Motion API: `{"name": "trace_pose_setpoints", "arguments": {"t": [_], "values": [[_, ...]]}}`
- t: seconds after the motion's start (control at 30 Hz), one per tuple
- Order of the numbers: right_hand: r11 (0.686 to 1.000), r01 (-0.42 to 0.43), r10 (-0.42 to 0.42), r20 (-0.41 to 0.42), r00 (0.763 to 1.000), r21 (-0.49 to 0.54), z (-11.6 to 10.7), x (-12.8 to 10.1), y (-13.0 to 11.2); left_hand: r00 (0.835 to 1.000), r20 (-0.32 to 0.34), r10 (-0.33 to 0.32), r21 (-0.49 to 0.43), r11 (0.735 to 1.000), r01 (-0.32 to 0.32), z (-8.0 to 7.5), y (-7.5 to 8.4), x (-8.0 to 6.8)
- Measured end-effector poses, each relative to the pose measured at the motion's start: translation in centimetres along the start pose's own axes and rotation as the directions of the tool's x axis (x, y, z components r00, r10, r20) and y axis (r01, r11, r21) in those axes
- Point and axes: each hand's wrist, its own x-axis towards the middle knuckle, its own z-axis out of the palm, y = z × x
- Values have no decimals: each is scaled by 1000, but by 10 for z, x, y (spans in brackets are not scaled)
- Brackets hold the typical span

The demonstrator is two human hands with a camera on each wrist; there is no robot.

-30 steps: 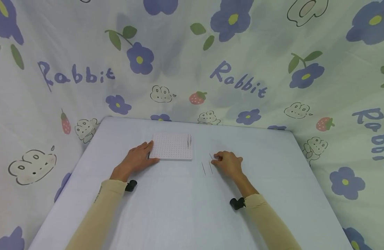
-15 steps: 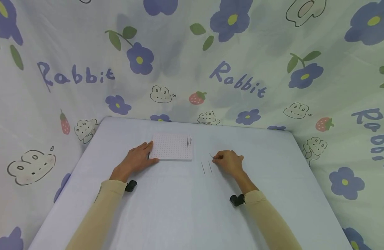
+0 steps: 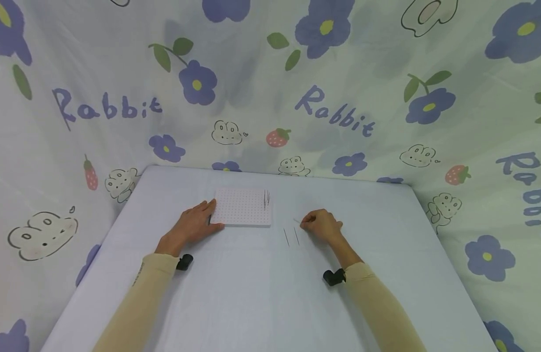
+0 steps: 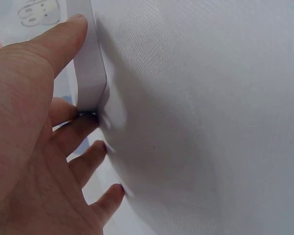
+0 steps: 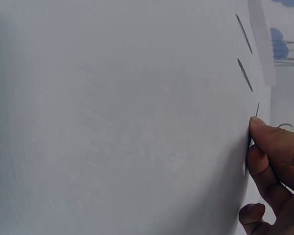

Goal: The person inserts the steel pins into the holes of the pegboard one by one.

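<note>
A white perforated board (image 3: 241, 207) lies on the table, with a few thin needles (image 3: 266, 198) standing in its right side. My left hand (image 3: 210, 215) lies flat beside it. Its thumb (image 4: 63, 41) runs along the board's edge (image 4: 90, 73) and its fingers touch the near left corner. Two loose needles (image 3: 292, 236) lie on the cloth right of the board, and they show in the right wrist view as two needles (image 5: 244, 51). My right hand (image 3: 303, 224) pinches a third needle (image 5: 257, 108) between thumb and fingertips, just right of the loose pair.
The table is covered with a pale cloth (image 3: 261, 293). A flower and rabbit print curtain (image 3: 270, 98) closes in the back and both sides. The table's edges fall away at left (image 3: 98, 249) and right (image 3: 446, 259).
My right hand has drawn slightly back and away from me with the needle pinched in its fingertips. The left hand, the board and the two loose needles have stayed put.
</note>
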Motion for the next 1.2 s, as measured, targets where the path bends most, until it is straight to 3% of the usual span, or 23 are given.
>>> {"name": "trace_pose_setpoints", "arguments": {"t": [0.7,1.2], "values": [[1000,18,-18,44,999,2,-1,6,-3,1000,-10,-2,4,1000,2,2,0,1],[975,139,-147,35,988,174,-14,25,-61,1000,0,-9,-3,1000,9,3,0,2]]}}
